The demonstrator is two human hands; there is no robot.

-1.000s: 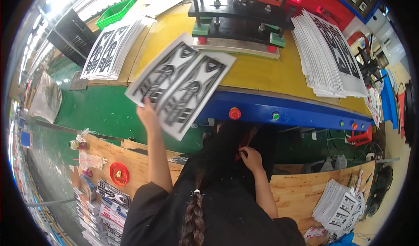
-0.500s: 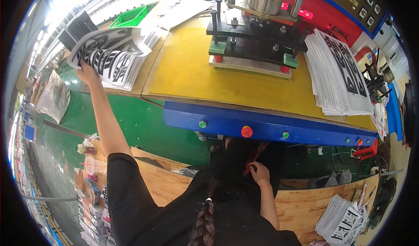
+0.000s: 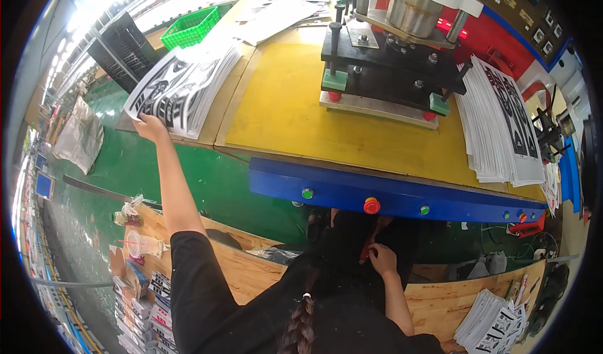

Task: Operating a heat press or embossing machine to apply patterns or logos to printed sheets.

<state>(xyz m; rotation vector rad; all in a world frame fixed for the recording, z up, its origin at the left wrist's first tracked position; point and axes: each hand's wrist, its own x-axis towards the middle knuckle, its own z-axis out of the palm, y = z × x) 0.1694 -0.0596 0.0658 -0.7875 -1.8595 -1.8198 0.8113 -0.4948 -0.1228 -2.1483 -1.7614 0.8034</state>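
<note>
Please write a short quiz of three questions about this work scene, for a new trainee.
1. True or false: the left hand is on the stack of printed sheets.
2. What colour is the press table top? A) yellow B) white C) grey
3. The right hand is near the lap, touching a thin ____ item.

Key: 1 true; 2 A; 3 red.

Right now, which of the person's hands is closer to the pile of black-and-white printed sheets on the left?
The left hand: it grips the near edge of that left pile of printed sheets. The right hand is far off, down in the lap below the blue machine edge.
</note>
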